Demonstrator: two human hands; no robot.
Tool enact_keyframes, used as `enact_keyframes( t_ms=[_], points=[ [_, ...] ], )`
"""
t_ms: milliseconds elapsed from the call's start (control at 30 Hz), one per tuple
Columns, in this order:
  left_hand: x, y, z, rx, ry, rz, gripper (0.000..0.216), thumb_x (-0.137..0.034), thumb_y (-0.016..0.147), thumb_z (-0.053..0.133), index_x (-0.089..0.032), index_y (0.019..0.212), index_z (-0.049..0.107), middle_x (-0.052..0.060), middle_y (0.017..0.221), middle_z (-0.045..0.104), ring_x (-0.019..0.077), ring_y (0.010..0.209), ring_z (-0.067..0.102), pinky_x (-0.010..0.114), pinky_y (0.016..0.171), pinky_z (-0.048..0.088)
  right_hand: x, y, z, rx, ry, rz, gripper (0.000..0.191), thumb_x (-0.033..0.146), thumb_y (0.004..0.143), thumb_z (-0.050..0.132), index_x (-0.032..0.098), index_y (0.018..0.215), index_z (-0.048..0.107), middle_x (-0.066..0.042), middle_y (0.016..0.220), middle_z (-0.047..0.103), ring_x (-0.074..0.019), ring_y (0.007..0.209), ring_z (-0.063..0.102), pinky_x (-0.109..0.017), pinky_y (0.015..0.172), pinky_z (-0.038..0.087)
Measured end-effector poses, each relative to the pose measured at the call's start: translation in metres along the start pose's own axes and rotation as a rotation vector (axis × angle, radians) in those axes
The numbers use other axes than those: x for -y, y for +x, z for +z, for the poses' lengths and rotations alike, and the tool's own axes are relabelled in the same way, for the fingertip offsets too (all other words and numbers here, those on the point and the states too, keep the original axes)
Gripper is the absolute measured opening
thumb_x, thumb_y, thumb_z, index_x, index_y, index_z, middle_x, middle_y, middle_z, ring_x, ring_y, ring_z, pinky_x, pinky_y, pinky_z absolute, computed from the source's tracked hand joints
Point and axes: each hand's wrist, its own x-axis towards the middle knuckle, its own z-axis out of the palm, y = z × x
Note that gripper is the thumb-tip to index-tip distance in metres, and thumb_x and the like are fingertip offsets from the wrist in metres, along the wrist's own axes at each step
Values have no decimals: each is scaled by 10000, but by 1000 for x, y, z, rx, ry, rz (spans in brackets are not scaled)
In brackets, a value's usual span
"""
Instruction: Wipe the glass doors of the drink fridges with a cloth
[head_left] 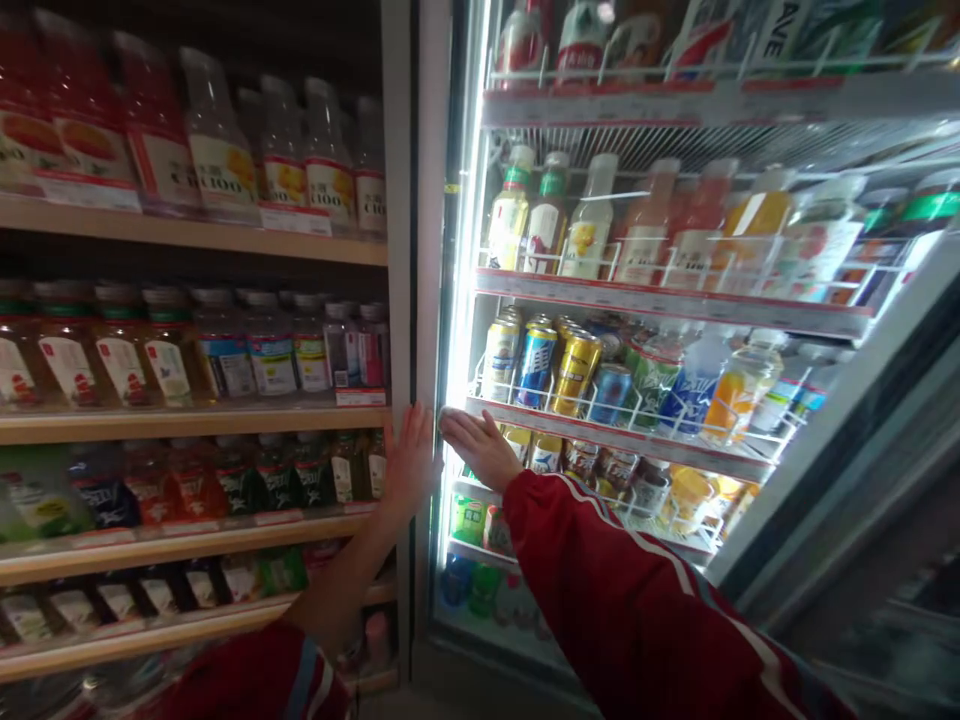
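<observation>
My left hand (410, 458) lies flat and open against the grey frame post (424, 300) between the wooden shelves and the lit cooler. My right hand (480, 447), in a red sleeve with white stripes, reaches into the cooler with its fingers stretched out, palm down, at the left end of the wire shelf (600, 428) that carries cans. It holds nothing. Just above it stand a silver can (501, 357), a blue can (535, 364) and a gold can (576, 371).
The cooler door (847, 420) hangs open at the right. Higher cooler shelves hold juice bottles (592, 220). To the left, wooden shelves (187, 420) carry rows of bottled drinks. More bottles and cans fill the lower cooler racks (637, 490).
</observation>
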Motion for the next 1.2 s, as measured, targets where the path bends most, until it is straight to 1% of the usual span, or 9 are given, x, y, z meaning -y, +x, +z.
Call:
enact_keyframes(
  t_ms=[67, 233, 300, 467, 567, 667, 800, 1067, 1200],
  points=[
    [-2, 5, 1, -14, -9, 2, 671, -215, 819, 474, -125, 1447, 254, 172, 1499, 287, 287, 1411, 220, 537, 1150, 107, -9, 2, -9, -5, 10, 32, 357, 142, 930, 423, 212, 1261, 535, -49, 1393, 508, -168, 1362, 364, -476, 1196, 4],
    [-12, 19, 5, -55, -28, 14, 675, -223, 822, 490, -118, 1445, 252, 180, 1505, 265, 285, 1415, 203, 550, 1151, 83, -51, 30, -35, -78, -23, 242, 457, 110, 920, 397, 233, 1357, 447, -52, 1430, 463, -163, 1429, 213, -480, 1186, -39],
    [-16, 23, 5, -61, -28, 21, 667, -225, 819, 497, -116, 1436, 269, 182, 1506, 259, 284, 1413, 207, 552, 1150, 85, -60, 37, -39, -69, -47, 259, 452, 121, 926, 392, 233, 1361, 441, -50, 1449, 437, -171, 1437, 186, -488, 1183, -48],
    [-22, 28, 8, -92, -32, 39, 671, -203, 812, 489, -115, 1436, 259, 186, 1502, 262, 282, 1416, 196, 556, 1146, 100, -47, 24, -30, 10, -31, 89, 410, 138, 921, 443, 230, 1319, 479, -46, 1460, 421, -184, 1409, 273, -503, 1187, 13],
    [-21, 31, 8, -117, -38, 59, 686, -194, 815, 483, -122, 1447, 230, 188, 1499, 267, 281, 1414, 201, 549, 1147, 103, -40, 16, -29, 17, -42, 20, 365, 159, 934, 434, 234, 1281, 515, -27, 1448, 440, -166, 1385, 323, -475, 1193, -9],
    [-21, 37, 5, -132, -39, 73, 690, -195, 821, 486, -121, 1451, 215, 198, 1499, 261, 290, 1411, 205, 558, 1144, 107, -53, 20, -40, -20, -53, 69, 370, 156, 941, 410, 246, 1284, 515, -21, 1423, 474, -157, 1399, 291, -471, 1187, -57],
    [-27, 50, -1, -113, -83, 92, 696, -223, 835, 490, -137, 1458, 193, 183, 1515, 229, 289, 1420, 170, 566, 1145, 86, -80, 28, -57, -89, -74, 255, 404, 157, 931, 425, 247, 1320, 485, -57, 1428, 466, -163, 1437, 182, -480, 1177, -52],
    [-49, 64, 1, -139, -109, 145, 708, -234, 827, 517, -148, 1455, 202, 165, 1510, 269, 261, 1427, 166, 518, 1161, 54, -66, -7, -56, -41, -111, 129, 385, 158, 921, 439, 245, 1288, 518, -44, 1384, 519, -172, 1406, 276, -475, 1175, -40],
    [-55, 68, 1, -159, -116, 157, 704, -224, 828, 503, -151, 1456, 194, 162, 1509, 274, 258, 1426, 170, 519, 1160, 58, -83, -17, -69, -59, -122, 230, 421, 150, 908, 461, 258, 1313, 501, -54, 1395, 506, -178, 1415, 254, -482, 1172, -1]
  ],
)
